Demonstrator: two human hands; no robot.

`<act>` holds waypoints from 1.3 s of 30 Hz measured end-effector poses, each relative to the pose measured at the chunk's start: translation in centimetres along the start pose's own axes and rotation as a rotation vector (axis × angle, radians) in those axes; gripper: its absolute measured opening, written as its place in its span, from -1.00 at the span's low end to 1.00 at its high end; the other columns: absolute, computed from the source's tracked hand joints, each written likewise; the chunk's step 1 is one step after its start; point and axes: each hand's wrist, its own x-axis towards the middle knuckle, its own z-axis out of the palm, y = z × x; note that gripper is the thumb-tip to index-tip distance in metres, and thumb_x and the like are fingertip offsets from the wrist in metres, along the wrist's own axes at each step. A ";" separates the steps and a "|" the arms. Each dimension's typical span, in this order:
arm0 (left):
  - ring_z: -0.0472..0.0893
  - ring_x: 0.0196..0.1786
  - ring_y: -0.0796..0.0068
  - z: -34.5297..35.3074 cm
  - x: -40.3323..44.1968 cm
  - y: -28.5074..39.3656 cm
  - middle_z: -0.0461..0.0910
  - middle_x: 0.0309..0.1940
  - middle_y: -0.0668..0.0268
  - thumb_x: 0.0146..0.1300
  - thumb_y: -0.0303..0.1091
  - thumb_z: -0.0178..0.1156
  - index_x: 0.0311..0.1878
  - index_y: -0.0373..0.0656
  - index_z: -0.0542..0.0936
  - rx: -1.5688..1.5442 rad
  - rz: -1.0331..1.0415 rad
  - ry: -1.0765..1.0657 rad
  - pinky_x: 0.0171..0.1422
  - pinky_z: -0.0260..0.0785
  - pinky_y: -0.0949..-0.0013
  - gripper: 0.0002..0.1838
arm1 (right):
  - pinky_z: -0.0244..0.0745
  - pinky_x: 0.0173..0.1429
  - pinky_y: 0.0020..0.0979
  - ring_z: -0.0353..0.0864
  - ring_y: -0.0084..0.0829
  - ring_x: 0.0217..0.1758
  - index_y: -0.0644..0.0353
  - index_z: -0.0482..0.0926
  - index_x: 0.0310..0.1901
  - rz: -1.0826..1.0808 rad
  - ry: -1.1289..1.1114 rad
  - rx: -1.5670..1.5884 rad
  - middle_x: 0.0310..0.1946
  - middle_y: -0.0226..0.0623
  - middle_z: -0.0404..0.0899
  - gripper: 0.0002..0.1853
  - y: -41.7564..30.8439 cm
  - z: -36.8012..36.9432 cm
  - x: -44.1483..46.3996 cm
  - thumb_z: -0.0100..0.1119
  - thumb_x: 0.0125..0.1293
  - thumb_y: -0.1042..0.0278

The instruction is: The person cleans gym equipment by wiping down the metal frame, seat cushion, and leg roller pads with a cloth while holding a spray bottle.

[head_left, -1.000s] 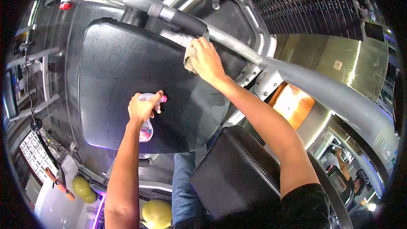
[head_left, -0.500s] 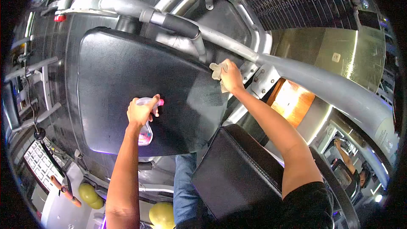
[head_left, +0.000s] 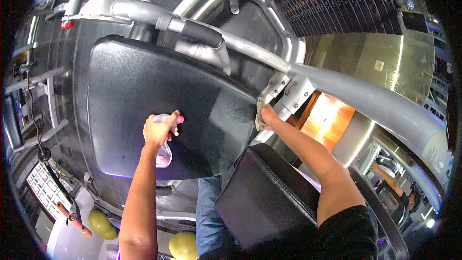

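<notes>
My left hand [head_left: 159,129] is closed round the neck of a clear spray bottle [head_left: 164,156] with a pink nozzle, above the lower middle of a wide black padded seat [head_left: 144,82]. In my right hand [head_left: 269,116] is a crumpled beige cloth [head_left: 260,113], pressed against the seat's right edge. The fingertips of that hand are partly hidden by the cloth.
A black backrest pad [head_left: 264,197] stands at the lower right. Beyond the seat runs a grey metal frame with a black grip [head_left: 201,33]. A weight stack [head_left: 337,5] is at the upper right. Yellow-green balls [head_left: 183,246] lie at the bottom.
My right hand has moved with the cloth from the seat's far edge down and right along its rim. My left hand still holds the bottle, almost unmoved. The view has shifted slightly.
</notes>
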 end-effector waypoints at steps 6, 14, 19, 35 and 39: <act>0.60 -0.69 0.54 0.2 0.5 -0.8 0.65 -0.71 0.39 0.17 0.30 0.32 -0.58 -0.13 0.73 0.020 0.007 0.019 -0.36 0.50 0.42 -0.40 | 0.54 0.05 -0.12 0.66 -0.08 -0.03 0.21 0.45 0.17 -0.277 0.134 -0.171 0.00 0.01 0.64 -0.58 -6.6 -1.3 -2.7 -0.10 0.49 0.08; 0.61 -0.69 0.51 0.3 0.9 -1.3 0.64 -0.72 0.36 0.12 0.31 0.37 -0.55 -0.21 0.64 0.017 0.011 0.035 -0.39 0.50 0.42 -0.35 | 0.48 0.15 0.03 0.58 0.10 0.08 0.12 0.49 0.00 -0.903 0.247 -0.252 -0.05 -0.08 0.56 -0.78 -12.7 -0.1 -7.7 0.18 0.37 0.33; 0.60 -0.69 0.52 0.3 0.4 -0.9 0.66 -0.69 0.34 0.09 0.29 0.41 -0.46 -0.24 0.61 0.000 -0.016 0.065 -0.41 0.49 0.43 -0.36 | 0.70 -0.04 -0.21 0.49 -0.19 0.02 0.03 0.58 -0.04 -1.252 0.373 -0.511 0.00 -0.36 0.47 -0.84 -13.5 1.2 -10.4 0.21 0.42 0.25; 0.61 -0.67 0.53 0.3 0.4 -1.0 0.67 -0.66 0.32 0.09 0.31 0.41 -0.36 -0.26 0.63 0.034 -0.042 0.077 -0.42 0.48 0.43 -0.34 | 0.49 0.04 -0.22 0.45 -0.31 0.17 -0.23 0.56 0.08 -2.041 -0.065 -1.016 0.18 -0.52 0.48 -0.71 -13.1 3.4 -10.7 0.11 0.33 0.23; 0.63 -0.64 0.54 0.0 0.5 -1.0 0.65 -0.69 0.35 0.06 0.35 0.41 -0.40 -0.26 0.62 0.014 -0.026 0.030 -0.36 0.51 0.46 -0.30 | 0.48 0.10 -0.22 0.45 -0.32 0.18 -0.23 0.57 0.03 -2.018 -0.157 -1.214 0.21 -0.57 0.48 -0.73 -12.1 -3.0 -8.6 0.11 0.30 0.21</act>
